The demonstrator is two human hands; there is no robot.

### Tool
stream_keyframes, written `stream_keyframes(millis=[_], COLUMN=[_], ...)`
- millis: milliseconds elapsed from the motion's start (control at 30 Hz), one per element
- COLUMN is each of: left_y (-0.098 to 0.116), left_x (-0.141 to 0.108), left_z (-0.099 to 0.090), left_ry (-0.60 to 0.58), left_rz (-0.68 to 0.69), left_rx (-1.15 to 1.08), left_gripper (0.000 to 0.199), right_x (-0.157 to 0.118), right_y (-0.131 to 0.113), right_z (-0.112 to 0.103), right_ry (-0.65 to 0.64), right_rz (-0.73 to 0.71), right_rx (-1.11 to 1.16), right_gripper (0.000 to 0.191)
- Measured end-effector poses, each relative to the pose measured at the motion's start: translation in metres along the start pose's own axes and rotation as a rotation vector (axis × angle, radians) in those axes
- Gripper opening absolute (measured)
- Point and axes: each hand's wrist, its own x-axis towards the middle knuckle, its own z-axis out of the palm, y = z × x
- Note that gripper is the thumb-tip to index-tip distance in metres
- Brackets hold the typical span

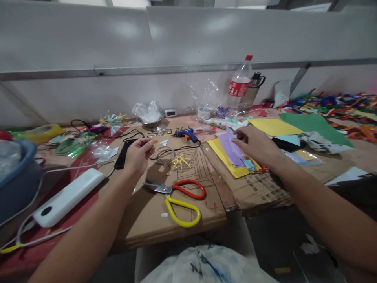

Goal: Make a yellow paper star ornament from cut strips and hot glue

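Observation:
My left hand (140,154) is raised over the cardboard, thumb and fingertips pinched together. A tiny tan bit shows at the tips, too small to name. To the right, my right hand (255,143) has its fingers closed at the edge of some purple paper (228,147), which lies on a yellow sheet (219,151). Between the hands are a yellow spiky star-shaped piece (180,162) and a roll of clear tape (164,155). Scissors (172,188) with one red and one yellow handle lie nearer me, blades apart. Behind them rests a blue glue gun (188,134).
A white power strip (69,196) and a blue tub (17,177) stand at left, beside a black phone-like object (125,153). At the back right is a plastic bottle (239,84). Green paper (316,127) and colourful strips (338,104) lie far right. Cables cross the table.

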Motion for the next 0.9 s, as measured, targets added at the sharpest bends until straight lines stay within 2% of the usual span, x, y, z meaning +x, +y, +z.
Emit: stream_keyframes(millis=[100, 200, 333, 467, 567, 667, 800, 900], left_y=[0.004, 0.008, 0.012, 0.017, 0.021, 0.023, 0.029, 0.036], left_x=[-0.001, 0.000, 0.006, 0.013, 0.015, 0.016, 0.017, 0.021], left_z=[0.001, -0.001, -0.008, -0.014, -0.014, -0.013, -0.014, -0.020], left_ry=[0.012, 0.023, 0.018, -0.004, 0.002, 0.009, 0.008, 0.042], left_rz=[-0.037, -0.077, -0.117, -0.203, -0.365, -0.483, -0.491, -0.396], left_rx=[-0.008, -0.036, 0.028, 0.011, -0.098, -0.155, -0.205, -0.298], left_gripper=[0.028, 0.029, 0.027, 0.022, 0.015, 0.009, 0.005, 0.005], right_x=[0.007, 0.012, 0.018, 0.019, 0.016, 0.016, 0.033, 0.059], right_y=[-0.050, -0.086, -0.105, -0.109, -0.109, -0.111, -0.123, -0.142], right_z=[0.020, 0.053, 0.094, 0.118, 0.125, 0.122, 0.111, 0.113], right_ry=[-0.108, -0.265, -0.320, -0.310, -0.328, -0.351, -0.332, -0.340], right_rz=[-0.156, -0.247, -0.305, -0.293, -0.273, -0.285, -0.302, -0.281], right_rx=[0.068, 0.107, 0.088, 0.015, -0.025, -0.021, -0.025, -0.086], right_gripper=[0.014, 0.012, 0.018, 0.035, 0.048, 0.044, 0.042, 0.039])
